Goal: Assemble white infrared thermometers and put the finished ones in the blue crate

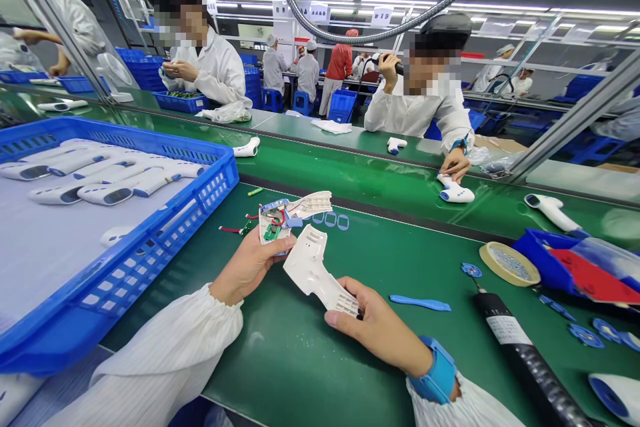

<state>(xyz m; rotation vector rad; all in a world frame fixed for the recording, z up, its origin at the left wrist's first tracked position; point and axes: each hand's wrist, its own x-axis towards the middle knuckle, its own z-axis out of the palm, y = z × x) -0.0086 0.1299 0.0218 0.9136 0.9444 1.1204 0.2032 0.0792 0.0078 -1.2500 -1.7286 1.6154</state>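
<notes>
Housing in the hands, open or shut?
Open: the left hand holds the half with exposed circuit board, the right hand a separate white shell.

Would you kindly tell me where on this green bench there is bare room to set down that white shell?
Bare green mat lies beyond your right hand, between the small blue rings, the tape roll and the blue strip. It is crowded further right, around the blue bin and black cylinder.

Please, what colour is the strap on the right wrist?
The wrist strap is bright blue; it shows best in the head view.
</notes>
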